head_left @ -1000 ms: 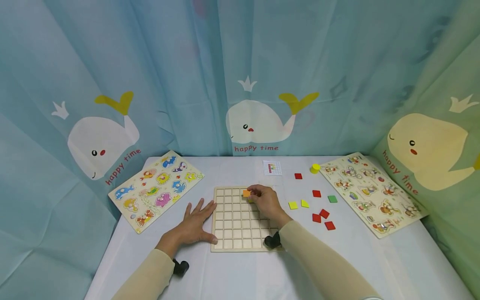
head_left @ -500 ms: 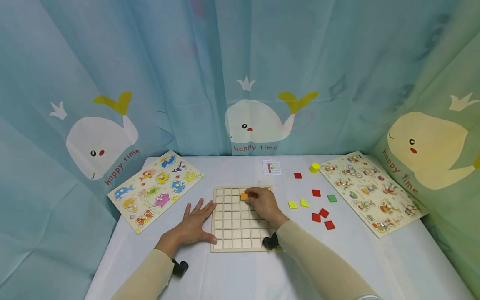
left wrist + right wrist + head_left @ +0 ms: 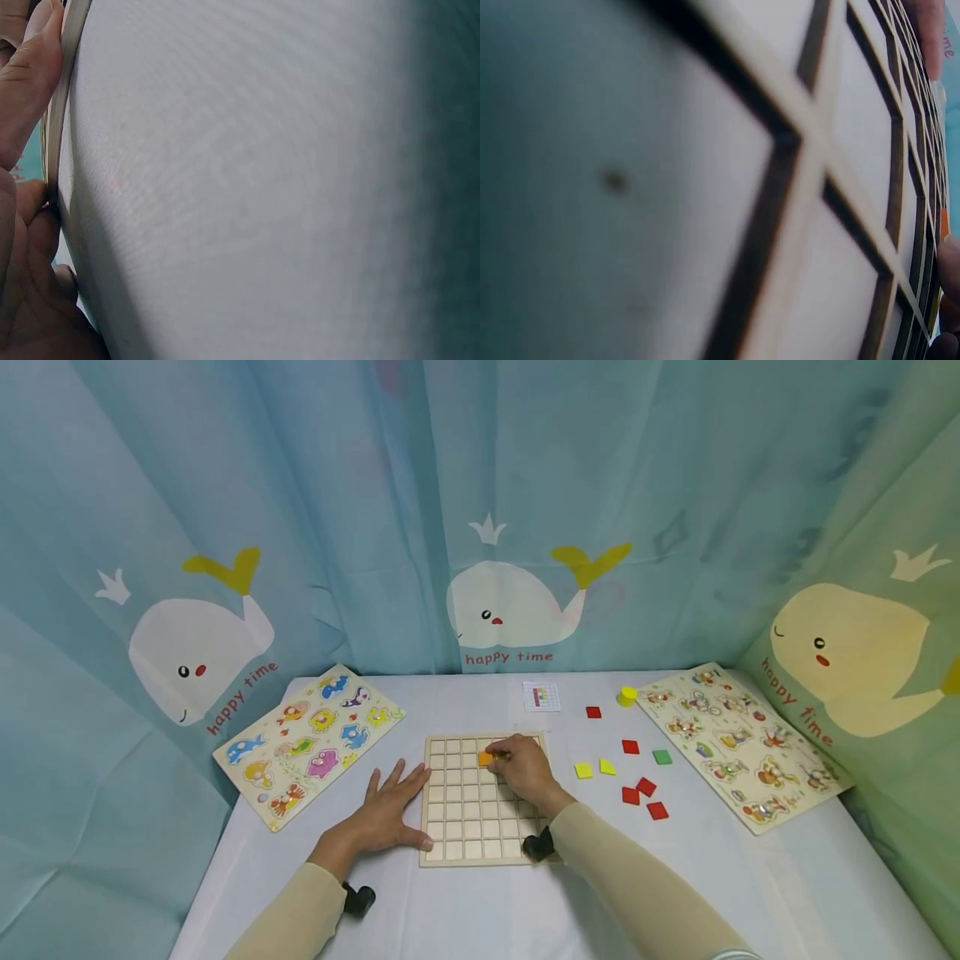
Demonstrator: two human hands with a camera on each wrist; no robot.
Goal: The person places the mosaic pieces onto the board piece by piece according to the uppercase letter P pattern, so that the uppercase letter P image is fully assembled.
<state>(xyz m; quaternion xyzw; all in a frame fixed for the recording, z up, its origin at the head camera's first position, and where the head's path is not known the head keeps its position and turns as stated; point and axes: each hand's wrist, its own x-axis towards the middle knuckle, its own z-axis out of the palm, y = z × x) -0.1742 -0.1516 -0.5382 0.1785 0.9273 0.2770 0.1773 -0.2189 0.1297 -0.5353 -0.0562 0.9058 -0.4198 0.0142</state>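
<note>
In the head view a wooden grid board (image 3: 480,857) lies flat on the white table. My right hand (image 3: 525,772) reaches over its upper part, thumb and fingertips at the right edge of an orange square tile (image 3: 485,759), which lies at one of the grid's cells. That orange tile is a thin strip beside my fingers (image 3: 950,266) in the right wrist view. Something yellow shows just below it there, mostly hidden. My left hand (image 3: 385,814) is spread flat on the cloth, fingertips and thumb against the board's left edge. The left wrist view has its fingers (image 3: 30,86) along that edge.
Right of the board lie several red tiles (image 3: 631,747), a green tile (image 3: 662,757) and two yellow tiles (image 3: 583,770). A yellow cylinder (image 3: 627,696) and a printed pattern card (image 3: 542,697) are farther back. Picture puzzle boards flank the table, sea animals (image 3: 300,756) left, another (image 3: 738,760) right.
My right hand has brought the orange tile slightly left and toward me, down to a cell of the board. The left hand stays at the board's edge.
</note>
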